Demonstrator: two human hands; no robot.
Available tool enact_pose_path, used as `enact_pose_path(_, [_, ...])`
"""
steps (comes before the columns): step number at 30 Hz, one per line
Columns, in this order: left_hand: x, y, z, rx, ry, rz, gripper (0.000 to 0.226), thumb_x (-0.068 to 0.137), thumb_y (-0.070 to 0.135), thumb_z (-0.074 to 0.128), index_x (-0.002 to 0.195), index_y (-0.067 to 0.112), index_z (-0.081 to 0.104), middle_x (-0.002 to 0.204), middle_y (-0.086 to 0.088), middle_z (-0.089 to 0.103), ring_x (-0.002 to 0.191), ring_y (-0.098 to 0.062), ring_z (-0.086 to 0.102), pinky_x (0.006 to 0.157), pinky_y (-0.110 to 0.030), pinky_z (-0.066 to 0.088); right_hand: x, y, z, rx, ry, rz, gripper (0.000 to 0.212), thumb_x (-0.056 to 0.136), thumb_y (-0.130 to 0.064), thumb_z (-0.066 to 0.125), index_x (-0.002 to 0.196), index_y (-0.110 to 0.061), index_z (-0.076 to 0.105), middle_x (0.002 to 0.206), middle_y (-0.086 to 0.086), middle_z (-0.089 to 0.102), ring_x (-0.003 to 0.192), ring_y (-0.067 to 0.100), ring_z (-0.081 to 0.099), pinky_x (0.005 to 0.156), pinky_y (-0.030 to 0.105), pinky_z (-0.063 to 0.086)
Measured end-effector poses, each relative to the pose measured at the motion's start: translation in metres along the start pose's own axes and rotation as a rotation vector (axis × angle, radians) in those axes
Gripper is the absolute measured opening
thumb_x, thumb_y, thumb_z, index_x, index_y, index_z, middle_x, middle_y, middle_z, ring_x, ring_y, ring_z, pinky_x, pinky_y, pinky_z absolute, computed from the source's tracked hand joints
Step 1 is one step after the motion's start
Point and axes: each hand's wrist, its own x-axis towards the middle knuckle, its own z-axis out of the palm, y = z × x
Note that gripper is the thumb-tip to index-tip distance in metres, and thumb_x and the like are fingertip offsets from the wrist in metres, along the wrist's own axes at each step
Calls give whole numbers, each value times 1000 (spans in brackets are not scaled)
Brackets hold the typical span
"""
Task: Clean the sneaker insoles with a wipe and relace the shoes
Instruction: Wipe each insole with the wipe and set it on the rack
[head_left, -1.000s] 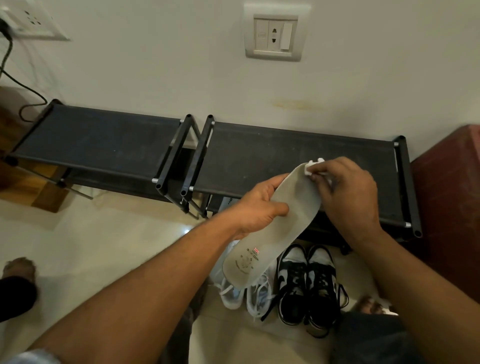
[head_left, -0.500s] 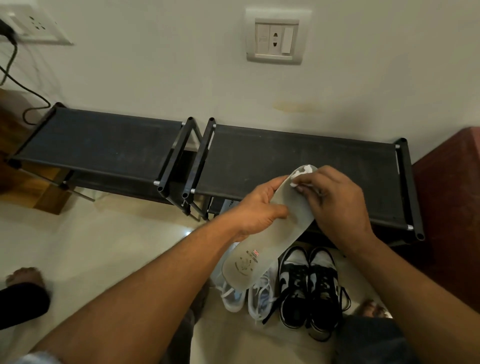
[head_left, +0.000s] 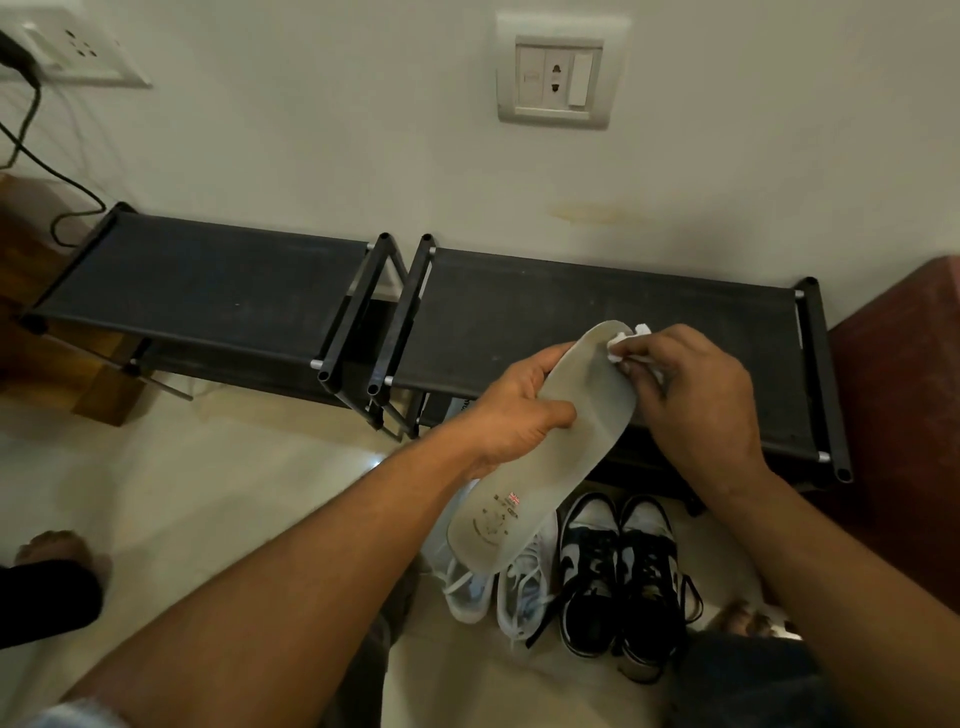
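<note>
A long grey insole (head_left: 561, 457) slants in the air, heel end down with a small printed logo. My left hand (head_left: 514, 410) grips its middle, thumb across the top face. My right hand (head_left: 696, 400) pinches a crumpled white wipe (head_left: 626, 343) against the insole's toe end. Below on the floor stand a pair of white sneakers (head_left: 498, 587), partly hidden by the insole, and a pair of black-and-white sneakers (head_left: 621, 571) with loose black laces.
Two low black shoe racks (head_left: 218, 291) (head_left: 597, 306) stand against the wall, behind my hands. A red-brown surface (head_left: 904, 395) lies at the right. My feet show at the far left (head_left: 52, 551) and lower right (head_left: 748, 618). Pale floor (head_left: 208, 493) spreads to the left.
My right hand rubbed the wipe down from the insole's tip and back up to the toe end. The left hand kept its grip on the insole.
</note>
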Motion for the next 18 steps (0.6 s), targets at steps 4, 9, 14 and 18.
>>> enact_pose_path(4, [1, -1, 1, 5, 26, 2, 74, 92, -7, 60, 147, 43, 57, 110, -1, 76, 96, -17, 73, 83, -38, 60, 0, 4, 1, -17, -9, 28, 16, 95, -21, 75, 110, -25, 78, 103, -5, 72, 90, 14, 68, 73, 23, 49])
enact_pose_path(9, [0, 0, 4, 10, 18, 10, 75, 92, -6, 60, 148, 44, 55, 111, 0, 75, 98, -18, 72, 86, -41, 61, 0, 4, 0, -40, 3, 31, 16, 94, -20, 76, 110, -25, 78, 103, -4, 72, 92, 13, 69, 76, 23, 49])
enact_pose_path(14, [-5, 2, 10, 8, -89, 0, 75, 96, -11, 57, 152, 38, 52, 123, -11, 74, 108, -26, 73, 92, -46, 62, 0, 1, 0, 7, 35, -1, 14, 94, -17, 76, 107, -23, 78, 103, -3, 71, 92, 15, 68, 77, 30, 54])
enact_pose_path(18, [-3, 1, 6, 22, -32, 20, 75, 94, -7, 59, 150, 43, 54, 118, -10, 74, 103, -24, 73, 91, -46, 62, 1, 3, 0, 35, 30, 12, 17, 94, -17, 76, 109, -25, 78, 105, -5, 71, 93, 11, 66, 78, 25, 53])
